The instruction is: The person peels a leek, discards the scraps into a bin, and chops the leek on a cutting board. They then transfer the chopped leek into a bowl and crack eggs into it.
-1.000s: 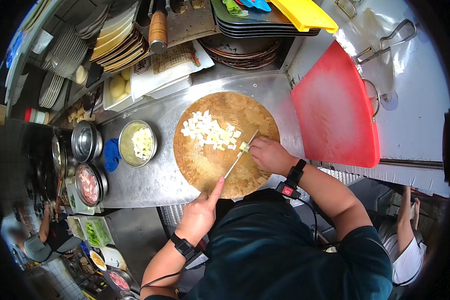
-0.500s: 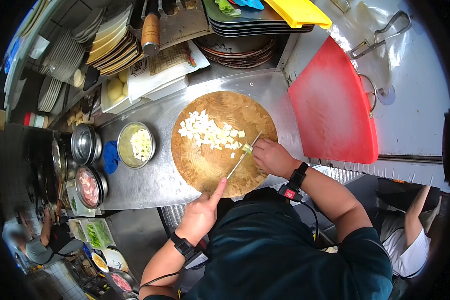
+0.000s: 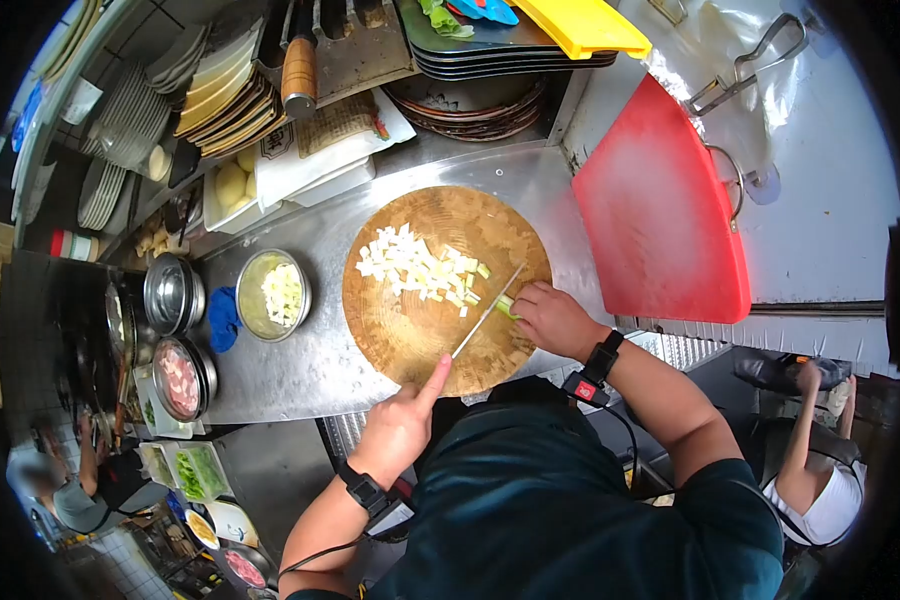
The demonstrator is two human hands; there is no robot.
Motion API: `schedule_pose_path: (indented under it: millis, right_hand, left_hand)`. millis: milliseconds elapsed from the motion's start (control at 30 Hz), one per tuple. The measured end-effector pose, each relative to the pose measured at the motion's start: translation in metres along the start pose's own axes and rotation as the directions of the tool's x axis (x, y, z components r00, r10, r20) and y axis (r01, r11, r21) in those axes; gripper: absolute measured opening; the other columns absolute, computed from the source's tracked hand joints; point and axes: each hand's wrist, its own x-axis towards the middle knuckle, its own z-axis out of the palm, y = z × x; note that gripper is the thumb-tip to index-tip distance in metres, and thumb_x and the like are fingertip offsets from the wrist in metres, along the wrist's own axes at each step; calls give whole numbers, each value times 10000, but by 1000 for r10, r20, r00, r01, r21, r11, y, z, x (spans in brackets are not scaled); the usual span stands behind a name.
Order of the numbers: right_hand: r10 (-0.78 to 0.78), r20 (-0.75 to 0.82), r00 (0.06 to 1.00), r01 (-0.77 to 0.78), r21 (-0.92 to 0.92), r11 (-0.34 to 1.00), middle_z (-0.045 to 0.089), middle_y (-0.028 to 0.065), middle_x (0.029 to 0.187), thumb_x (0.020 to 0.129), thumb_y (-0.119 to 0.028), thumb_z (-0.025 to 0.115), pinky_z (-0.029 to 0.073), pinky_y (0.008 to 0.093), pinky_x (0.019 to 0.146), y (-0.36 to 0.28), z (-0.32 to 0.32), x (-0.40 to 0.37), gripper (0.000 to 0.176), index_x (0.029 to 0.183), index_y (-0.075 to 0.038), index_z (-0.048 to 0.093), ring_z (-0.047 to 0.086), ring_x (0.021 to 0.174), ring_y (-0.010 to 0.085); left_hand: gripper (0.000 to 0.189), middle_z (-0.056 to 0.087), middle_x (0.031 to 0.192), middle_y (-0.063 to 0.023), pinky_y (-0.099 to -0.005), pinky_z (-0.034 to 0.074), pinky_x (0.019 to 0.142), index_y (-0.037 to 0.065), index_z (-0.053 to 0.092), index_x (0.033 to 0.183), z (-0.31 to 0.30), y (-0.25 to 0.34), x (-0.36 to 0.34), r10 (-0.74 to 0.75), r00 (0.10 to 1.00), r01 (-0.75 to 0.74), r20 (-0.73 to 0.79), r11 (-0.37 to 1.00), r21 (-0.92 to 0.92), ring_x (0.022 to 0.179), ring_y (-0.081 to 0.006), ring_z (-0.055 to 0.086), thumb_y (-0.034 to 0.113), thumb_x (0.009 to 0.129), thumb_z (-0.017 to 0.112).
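My left hand [image 3: 402, 425] is closed on the handle of a knife [image 3: 488, 312], its index finger stretched along the spine. The blade stands on edge on a round wooden chopping block [image 3: 390, 345]. Just right of the blade, my right hand [image 3: 558, 320] grips a pale green stalk piece [image 3: 506, 306] between its fingertips, against the block. Diced white and pale green vegetable pieces [image 3: 410, 265] lie spread over the block's far half, left of the knife. The knife handle is hidden inside my left hand.
A metal bowl [image 3: 253, 312] of similar dice stands left of the block, beside a blue cloth [image 3: 223, 320]. Farther left is a bowl of raw meat [image 3: 178, 380]. A red cutting board [image 3: 660, 220] leans at right. Two other people are at the lower edges.
Several freshly cut green-edged pieces now lie left of the blade. My right hand has shifted slightly right along with the stalk piece. My left hand stays on the knife.
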Motion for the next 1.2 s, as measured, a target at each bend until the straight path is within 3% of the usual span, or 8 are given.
schedule_pose_path:
  millis: [300, 367, 467, 600, 667, 833, 1033, 1200]
  right_hand:
    - [-36, 0, 999, 36, -22, 999, 598, 134, 991, 824, -85, 663, 531, 432, 855, 2, 0, -1, 127, 936, -36, 626, 600, 980, 341]
    - [-24, -41, 999, 24, -11, 1000, 592, 131, 1011, 824, -79, 662, 532, 425, 852, -2, 1, -4, 130, 941, -33, 626, 595, 997, 340]
    - [-1, -79, 997, -1, -19, 1000, 593, 129, 1055, 828, -80, 671, 532, 427, 871, -1, 6, -10, 156, 976, -40, 642, 592, 1038, 342]
    - [89, -150, 985, -62, 177, 982, 656, 144, 1086, 836, -96, 695, 527, 429, 939, -3, -6, -5, 229, 1056, -38, 669, 629, 1073, 338]
    - [117, -173, 978, -89, 160, 983, 678, 157, 1090, 851, -100, 714, 538, 425, 932, -20, -34, 14, 221, 1057, -31, 674, 655, 1055, 335]
    - [77, -608, 790, 22, 154, 988, 688, 179, 1094, 846, -61, 749, 554, 409, 898, -65, -135, 89, 214, 1039, -17, 667, 679, 1026, 348]
    - [-103, -785, 610, -88, -197, 976, 665, 212, 999, 852, -97, 713, 529, 482, 854, -62, -229, 201, 203, 1028, -20, 649, 652, 964, 412]
    - [-13, -780, 626, -184, -163, 969, 692, 215, 1034, 846, -155, 767, 541, 462, 848, -35, -261, 248, 246, 1023, -4, 684, 668, 968, 411]
  left_hand:
    - [853, 643, 818, -225, -508, 577, 656, 255, 284, 1634, 31, -6, 28, -15, 995, 7, 102, 997, 77, 682, -423, 677, -15, 878, 574]
    - [814, 678, 855, -273, -526, 563, 688, 260, 241, 1640, 32, -23, 27, -102, 993, 115, 67, 963, -244, 750, -443, 690, 35, 935, 582]
    - [762, 694, 904, -302, -508, 562, 718, 246, 243, 1635, 17, -32, 14, -174, 979, 202, 110, 915, -349, 817, -443, 702, 91, 977, 594]
    - [711, 713, 922, -278, -460, 570, 742, 159, 337, 1605, 12, -34, -15, -239, 962, 128, -130, 819, -559, 849, -429, 720, 40, 958, 608]
    - [698, 718, 910, -263, -462, 569, 729, 123, 373, 1586, 2, -33, -20, -327, 904, 198, -275, 891, -408, 842, -418, 726, 22, 943, 624]
    - [578, 667, 810, -201, -502, 539, 611, 55, 518, 1475, -9, -69, -1, -314, 795, 361, -519, 932, -12, 674, -389, 669, 39, 908, 629]
    - [428, 680, 843, -181, -487, 552, 613, 33, 616, 1336, 10, -87, 16, -326, 750, 418, -575, 908, 30, 685, -379, 678, 51, 909, 614]
    - [295, 693, 866, -178, -466, 569, 643, 13, 667, 1205, 15, -78, 15, -394, 759, 455, -519, 890, -10, 724, -368, 695, 68, 921, 614]
